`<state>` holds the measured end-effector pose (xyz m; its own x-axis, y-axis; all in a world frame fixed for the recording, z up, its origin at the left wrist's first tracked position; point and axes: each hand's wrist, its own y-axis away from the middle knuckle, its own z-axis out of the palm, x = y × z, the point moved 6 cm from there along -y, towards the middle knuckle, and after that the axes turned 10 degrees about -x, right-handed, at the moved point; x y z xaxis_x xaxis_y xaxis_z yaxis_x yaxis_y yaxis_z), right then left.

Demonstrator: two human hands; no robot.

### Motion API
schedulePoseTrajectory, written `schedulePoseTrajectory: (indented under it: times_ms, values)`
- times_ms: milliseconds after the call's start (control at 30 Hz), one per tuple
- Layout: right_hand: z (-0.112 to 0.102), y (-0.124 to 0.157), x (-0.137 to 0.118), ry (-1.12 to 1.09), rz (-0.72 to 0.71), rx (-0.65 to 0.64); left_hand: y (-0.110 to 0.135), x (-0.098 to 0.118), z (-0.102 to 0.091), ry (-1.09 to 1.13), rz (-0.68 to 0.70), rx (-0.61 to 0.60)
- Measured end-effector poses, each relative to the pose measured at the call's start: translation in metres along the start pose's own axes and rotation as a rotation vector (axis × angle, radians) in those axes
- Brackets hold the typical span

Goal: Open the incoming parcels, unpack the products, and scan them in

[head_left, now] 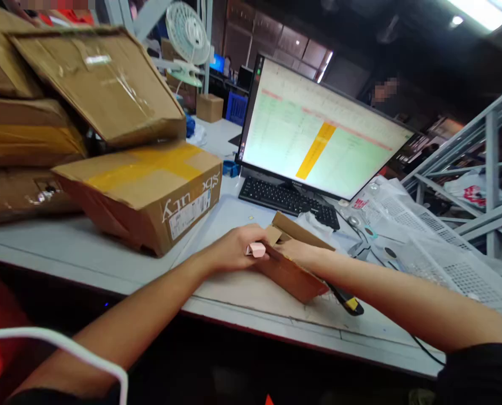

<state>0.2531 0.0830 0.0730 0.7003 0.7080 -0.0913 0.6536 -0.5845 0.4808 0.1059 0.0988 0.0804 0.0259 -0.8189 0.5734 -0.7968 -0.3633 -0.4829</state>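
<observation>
- The open carton point(293, 275) sits on a beige sheet point(234, 289) near the front edge of the pale table point(124, 275), between the person's two hands.
- Its long axis runs aslant, from the left hand point(238, 247) down toward the lower right; the mouth faces up, and a flap point(308, 232) rises along the far side.
- The left hand is at the carton's left end, fingers closed around a small pale pink piece point(258, 250).
- One end of that piece faces the wearer; the rest is hidden by the fingers, so its long axis cannot be told.
- The right hand point(293, 251) reaches into the carton from the right; its fingers are out of sight behind the near wall, so its grip cannot be told.
- A black object point(344, 300) with a yellow patch lies by the carton's right end, its tip pointing to the lower right.
- Beyond the carton are a black keyboard point(276, 196) and a tilted monitor point(285, 129); a taped box point(149, 185) stands to the left.
</observation>
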Motion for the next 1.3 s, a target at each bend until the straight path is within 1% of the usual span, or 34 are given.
schedulePoseTrajectory:
  times_ms: [67,133,167,233,333,400,467,500,533,567,600,633,667,733,800,900,1033,1133,1300]
  values:
    - [-0.005,0.001,-0.002,0.074,0.039,-0.035,0.0,0.0,0.0,-0.016,-0.012,0.005]
    - [-0.012,0.007,-0.004,0.168,0.049,-0.02,0.001,0.002,0.0,-0.029,-0.016,0.01]
    - [-0.018,0.013,-0.006,0.19,0.027,0.025,0.001,0.003,0.0,-0.033,-0.019,0.014]
    - [-0.031,0.032,-0.011,0.189,-0.055,0.178,0.002,0.006,-0.001,-0.045,-0.018,0.023]
    - [-0.053,0.078,-0.013,0.162,-0.148,0.519,0.004,0.008,-0.006,-0.089,-0.013,0.055]
    - [-0.064,0.12,-0.009,0.12,-0.125,0.817,0.005,0.008,-0.009,-0.121,-0.004,0.075]
    - [-0.066,0.167,0.005,-0.032,0.026,1.195,0.006,0.01,-0.011,-0.138,0.012,0.077]
    - [-0.061,0.187,0.015,-0.175,0.118,1.37,0.006,0.011,-0.011,-0.141,0.023,0.066]
    - [-0.05,0.201,0.026,-0.355,0.193,1.508,0.005,0.012,-0.011,-0.144,0.035,0.057]
    - [-0.037,0.207,0.036,-0.557,0.234,1.592,0.005,0.013,-0.011,-0.15,0.043,0.051]
    - [-0.024,0.205,0.045,-0.765,0.237,1.614,0.004,0.014,-0.011,-0.156,0.044,0.048]
    - [-0.011,0.195,0.052,-0.956,0.206,1.58,0.004,0.014,-0.011,-0.163,0.036,0.049]
    - [0.001,0.182,0.056,-1.116,0.164,1.515,0.003,0.013,-0.012,-0.168,0.022,0.054]
    - [0.021,0.154,0.06,-1.341,0.096,1.389,0.001,0.011,-0.013,-0.164,-0.013,0.063]
    - [0.035,0.134,0.058,-1.478,0.04,1.289,0.0,0.009,-0.014,-0.144,-0.031,0.068]
    - [0.045,0.127,0.052,-1.566,-0.022,1.222,0.001,0.006,-0.014,-0.117,-0.052,0.068]
    - [0.046,0.135,0.045,-1.604,-0.09,1.214,0.002,0.001,-0.014,-0.106,-0.092,0.065]
    - [0.044,0.137,0.039,-1.59,-0.146,1.199,0.002,0.001,-0.013,-0.106,-0.081,0.062]
    - [0.042,0.136,0.031,-1.494,-0.211,1.157,0.002,0.001,-0.014,-0.097,-0.079,0.064]
